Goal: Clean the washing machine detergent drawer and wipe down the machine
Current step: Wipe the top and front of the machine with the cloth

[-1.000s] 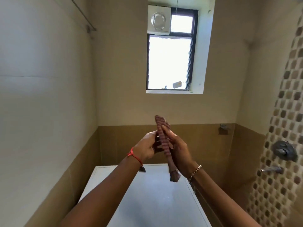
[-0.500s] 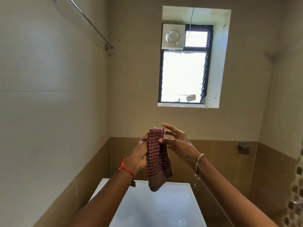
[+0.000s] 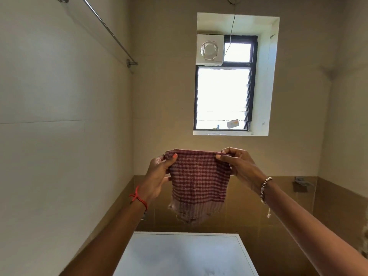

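Here I have the checked cloth (image 3: 199,180) stretched flat between both hands, held up at chest height above the washing machine (image 3: 185,253). My left hand (image 3: 159,179) is closed on the cloth's upper left corner, thumb over the front; my right hand (image 3: 238,166) pinches the upper right corner between thumb and fingertips. The two hands are well apart, which keeps the top edge taut and lets the frayed lower edge hang free. I judge that I am opening it out to fold or check it before wiping.

On the left wall a metal rail (image 3: 103,26) runs along the pale tiles. Below the cloth lies the machine's white top, bare and faintly smeared; its detergent drawer is out of view. Behind is a beige wall with a brown tiled lower band, and higher up a bright louvred window (image 3: 223,96) with an exhaust fan (image 3: 210,49) set in its upper left pane.
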